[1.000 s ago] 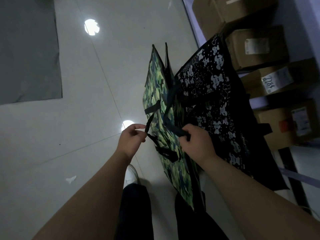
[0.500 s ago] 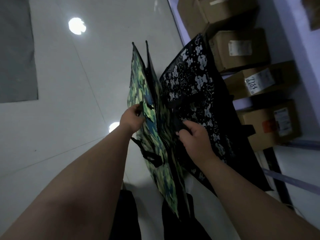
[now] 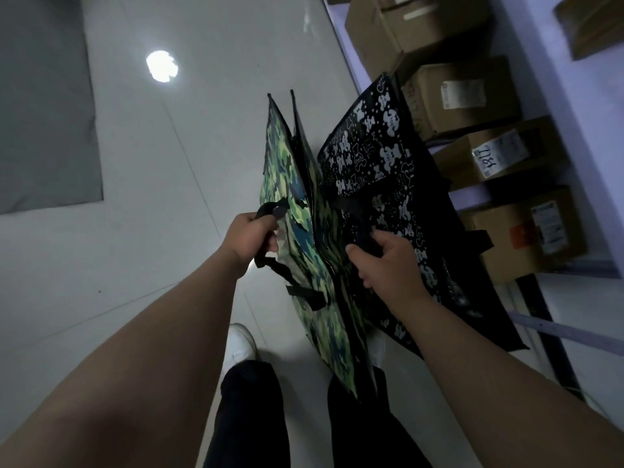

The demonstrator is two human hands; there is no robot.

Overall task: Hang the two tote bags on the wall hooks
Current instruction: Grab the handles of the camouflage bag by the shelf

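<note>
While the left hand [image 3: 251,236] grips the glossy camouflage bag's [image 3: 297,211] webbing strap [image 3: 270,211], the right hand [image 3: 388,261] clutches the black bear-print bag [image 3: 388,163].

A white label [image 3: 499,156] on the middle cardboard box [image 3: 506,153], one of several stacked on the shelf at right, carries large handwritten figures that appear to read "1817", seen sideways. Smaller print on that label cannot be made out. A white shipping label [image 3: 463,92] on the box above [image 3: 462,96] bears printed lines too blurred to read, as does the pale label [image 3: 548,222] on the lowest box [image 3: 526,231]. The black tote bag [image 3: 388,184] shows white cartoon bear figures, some marked with tiny characters that are too small to tell. The camouflage tote bag [image 3: 304,231] carries no legible text.
</note>
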